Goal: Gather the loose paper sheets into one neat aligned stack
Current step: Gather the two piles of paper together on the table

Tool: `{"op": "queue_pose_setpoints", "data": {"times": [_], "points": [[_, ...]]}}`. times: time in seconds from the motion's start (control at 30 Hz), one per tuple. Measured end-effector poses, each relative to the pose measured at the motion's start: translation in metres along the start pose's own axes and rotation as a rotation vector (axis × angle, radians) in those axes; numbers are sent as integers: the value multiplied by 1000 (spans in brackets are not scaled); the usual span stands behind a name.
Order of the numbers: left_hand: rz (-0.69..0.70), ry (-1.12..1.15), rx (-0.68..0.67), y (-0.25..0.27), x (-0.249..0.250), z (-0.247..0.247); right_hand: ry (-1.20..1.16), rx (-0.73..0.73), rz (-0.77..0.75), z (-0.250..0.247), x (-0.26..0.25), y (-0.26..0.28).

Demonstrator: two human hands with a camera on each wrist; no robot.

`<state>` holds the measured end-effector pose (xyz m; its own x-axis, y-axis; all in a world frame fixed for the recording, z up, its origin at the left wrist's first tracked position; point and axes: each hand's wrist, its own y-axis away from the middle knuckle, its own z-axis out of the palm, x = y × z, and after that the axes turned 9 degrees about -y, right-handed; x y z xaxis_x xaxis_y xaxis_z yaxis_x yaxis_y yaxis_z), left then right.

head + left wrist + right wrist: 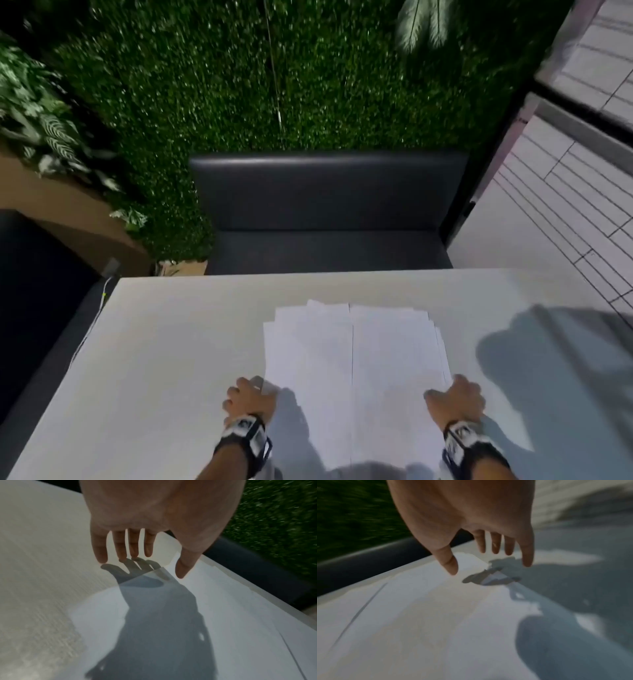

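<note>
The paper sheets [356, 370] lie fanned in two overlapping piles mid-desk [164, 359], edges uneven. Your left hand [251, 399] and right hand [457, 399] flank them, fingers spread and holding nothing. Judge them light, limp and slippery: press inward on the long side edges, low down, so none buckle.

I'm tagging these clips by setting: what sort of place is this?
Probably a café or lounge seating corner. A dark padded bench seat faces a pale rectangular table, backed by a green artificial foliage wall, with white tiled floor alongside. The loose white paper sheets are the only office touch.
</note>
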<state>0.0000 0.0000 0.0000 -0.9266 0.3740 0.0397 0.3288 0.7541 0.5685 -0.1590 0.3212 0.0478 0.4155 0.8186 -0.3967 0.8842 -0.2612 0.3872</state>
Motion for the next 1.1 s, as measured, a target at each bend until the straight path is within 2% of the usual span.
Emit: {"op": "queue_pose_setpoints", "data": {"times": [0.03,0.07,0.1,0.2,0.3,0.43,0.5,0.57,0.63,0.73,0.8,0.93,1.0,1.1], "points": [[-1,13,-51,-4,2,0,-11,-31,110,5,1,-9],[-30,-7,-46,-9,6,5,13,-75,221,6,1,-12],[-41,-7,-63,-15,11,12,37,-114,266,9,2,-15],[-63,81,-15,14,31,5,214,-144,162,26,-1,-15],[22,177,-100,33,43,-2,211,-159,91,40,1,-13],[-2,93,-54,29,41,-9,136,-138,162,31,3,-12],[-13,230,-96,24,42,-9,120,-137,178,30,3,-15],[-2,388,-153,22,44,-9,51,-140,173,31,-3,-15],[-11,447,-192,23,48,-11,-66,-197,210,34,-9,-16],[-13,426,-249,21,51,-16,-202,-309,273,29,-17,-17],[-7,396,-266,21,51,-18,-213,-310,271,24,-19,-15],[-1,554,-257,14,48,-14,-271,-306,201,18,-23,-11],[-9,651,-298,10,48,-11,-379,-348,194,19,-30,-11],[14,650,-387,8,44,-9,-477,-393,217,25,-35,-17]]}}
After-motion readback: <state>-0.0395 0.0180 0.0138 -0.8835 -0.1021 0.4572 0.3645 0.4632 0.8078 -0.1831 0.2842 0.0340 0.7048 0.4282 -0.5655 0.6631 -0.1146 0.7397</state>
